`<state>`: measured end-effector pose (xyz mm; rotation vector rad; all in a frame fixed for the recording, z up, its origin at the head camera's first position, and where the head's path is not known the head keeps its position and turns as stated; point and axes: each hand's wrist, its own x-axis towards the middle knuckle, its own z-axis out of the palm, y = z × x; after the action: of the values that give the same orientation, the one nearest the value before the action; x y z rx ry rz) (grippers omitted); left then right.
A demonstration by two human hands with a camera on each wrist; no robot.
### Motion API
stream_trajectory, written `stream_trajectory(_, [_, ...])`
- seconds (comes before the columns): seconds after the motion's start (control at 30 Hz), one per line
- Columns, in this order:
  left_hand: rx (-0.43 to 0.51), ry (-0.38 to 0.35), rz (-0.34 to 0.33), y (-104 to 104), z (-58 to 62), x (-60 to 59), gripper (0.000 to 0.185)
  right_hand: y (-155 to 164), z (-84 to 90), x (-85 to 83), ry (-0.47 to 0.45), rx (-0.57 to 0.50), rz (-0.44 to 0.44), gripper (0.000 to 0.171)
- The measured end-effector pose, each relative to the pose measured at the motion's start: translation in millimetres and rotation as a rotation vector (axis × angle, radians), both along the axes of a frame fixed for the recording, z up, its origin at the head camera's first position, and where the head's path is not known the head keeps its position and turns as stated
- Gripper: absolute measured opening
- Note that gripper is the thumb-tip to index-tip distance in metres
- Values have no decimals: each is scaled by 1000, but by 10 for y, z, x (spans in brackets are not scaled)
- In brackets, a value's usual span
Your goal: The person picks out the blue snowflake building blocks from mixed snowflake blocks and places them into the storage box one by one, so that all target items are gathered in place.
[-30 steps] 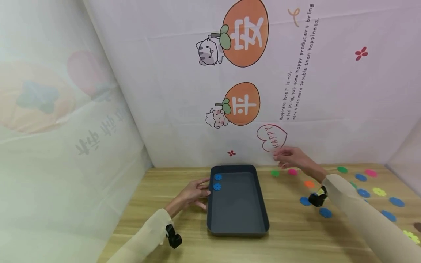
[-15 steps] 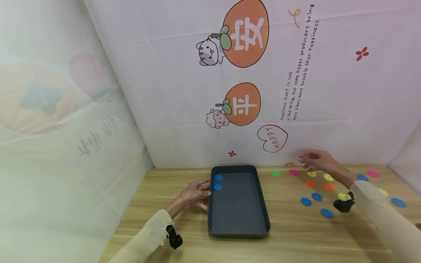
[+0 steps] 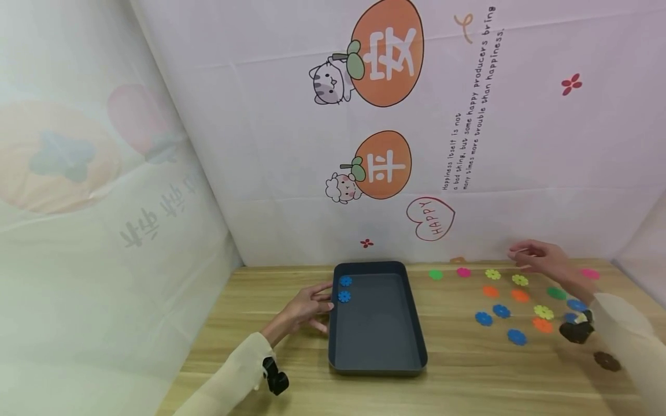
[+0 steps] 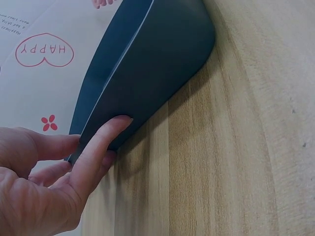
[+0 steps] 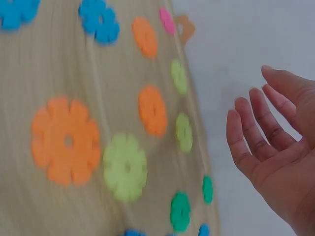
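Observation:
My left hand (image 3: pixel 307 306) holds the left rim of a dark grey rectangular tray (image 3: pixel 382 341). In the left wrist view, one finger (image 4: pixel 106 135) of it lies along the outer wall, while other fingertips meet the rim. Two blue flower-shaped discs (image 3: pixel 344 296) lie inside the tray at its upper left. My right hand (image 3: pixel 551 266) hovers over the far right of the table, fingers loosely bent. Its palm (image 5: pixel 285 172) holds nothing in the right wrist view. Nearest below it are a yellow disc (image 3: pixel 520 280) and a green disc (image 3: pixel 556 293).
Several loose flower-shaped discs in orange (image 3: pixel 520 296), blue (image 3: pixel 517 337), pink (image 3: pixel 463 272) and brown (image 3: pixel 606 361) are spread on the wooden table (image 3: pixel 458 381) right of the tray. A printed white cloth (image 3: pixel 281 173) hangs behind the table and along its sides.
My right hand has moved rightward from near the tray's far corner to above the scattered discs, uncovering several of them. The left hand and tray have stayed in place.

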<state>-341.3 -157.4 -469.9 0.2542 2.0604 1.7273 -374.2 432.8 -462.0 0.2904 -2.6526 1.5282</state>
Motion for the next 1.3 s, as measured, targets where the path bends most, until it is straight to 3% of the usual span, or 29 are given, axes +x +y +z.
stream_trajectory(0.2, [2, 0, -6, -7, -9, 1, 65, 280, -70, 98, 18, 49, -14, 16])
stream_trajectory(0.33, [-6, 7, -11, -9, -14, -2, 65, 443, -119, 154, 25, 103, -10, 22])
stream_trajectory(0.5, [-2, 4, -11, -13, -16, 0, 65, 625, -193, 197, 12, 155, -77, 18])
stream_trajectory(0.67, [0, 2, -5, -6, -19, 4, 65, 810, -253, 229, -29, 222, -219, 68])
stream_trajectory(0.73, [-1, 1, -2, -5, -20, 4, 65, 889, -285, 251, -18, 219, -243, 69])
stream_trajectory(1.03, [11, -8, -5, -7, -11, 0, 65, 1181, -465, 316, -6, 185, -224, 58])
stream_trajectory(1.17, [13, -8, -8, -8, -22, -4, 66, 1208, -474, 309, -16, 306, -154, 59])
stream_trajectory(1.3, [13, -6, -9, -6, -28, 2, 65, 1190, -447, 315, -55, 409, -88, 73])
